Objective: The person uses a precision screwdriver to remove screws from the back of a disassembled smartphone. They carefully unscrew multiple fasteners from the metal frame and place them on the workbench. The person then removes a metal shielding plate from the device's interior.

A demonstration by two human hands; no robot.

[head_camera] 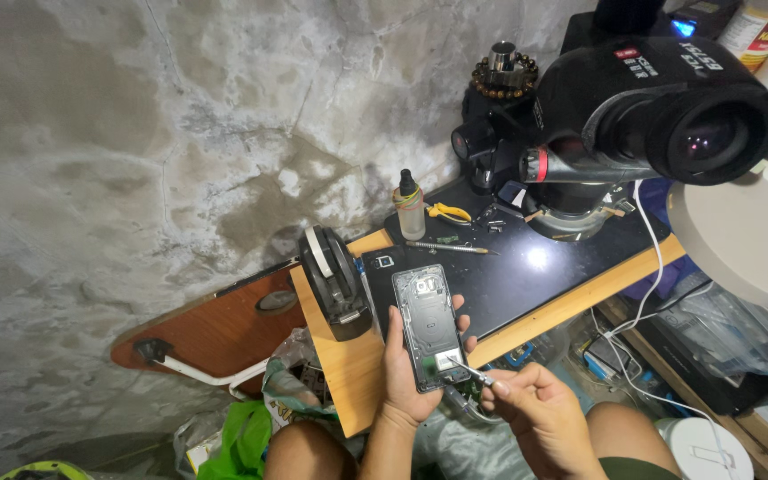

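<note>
Microscope [651, 116] above phone [430, 327], bottle [410, 207] behind.

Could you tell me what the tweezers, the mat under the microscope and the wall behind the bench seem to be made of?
The tweezers in the right hand look like bare metal: thin, silvery, bright at the tips. The mat looks like glossy black rubber or plastic, since it mirrors the lamp as a sharp white spot. The wall looks like rough, matt cement plaster, grey, blotchy and cracked.
</note>
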